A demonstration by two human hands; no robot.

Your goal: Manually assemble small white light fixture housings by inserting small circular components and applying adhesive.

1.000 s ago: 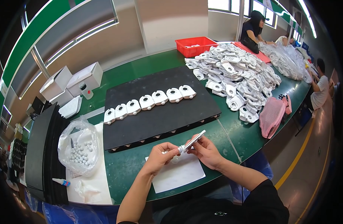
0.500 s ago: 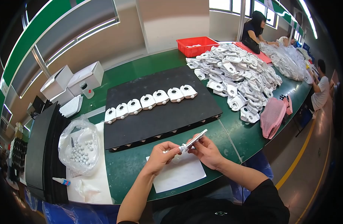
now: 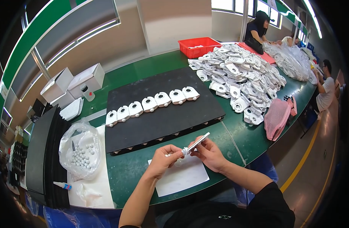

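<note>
My right hand (image 3: pixel 211 152) grips a flat white plastic part (image 3: pixel 198 141), tilted so that its edge shows. At the lower left end of this part, the fingers of my left hand (image 3: pixel 166 157) are pinched on a small white round piece (image 3: pixel 184 151), mostly covered by the fingertips. Under both hands lies a white sheet of paper (image 3: pixel 182 179). Beyond them, a row of several white plastic parts with dark-ringed holes (image 3: pixel 149 104) lies on a black board (image 3: pixel 163 125); small white balls sit at the near edges of these parts.
Left are a clear bag of white balls (image 3: pixel 81 155), a small glue bottle (image 3: pixel 63 185), stacked black boards (image 3: pixel 41 155) and white boxes (image 3: pixel 85 79). Right are a heap of white parts (image 3: pixel 239 76), a pink mesh pouch (image 3: pixel 277 117) and a red bin (image 3: pixel 199 47). Co-workers sit farther off.
</note>
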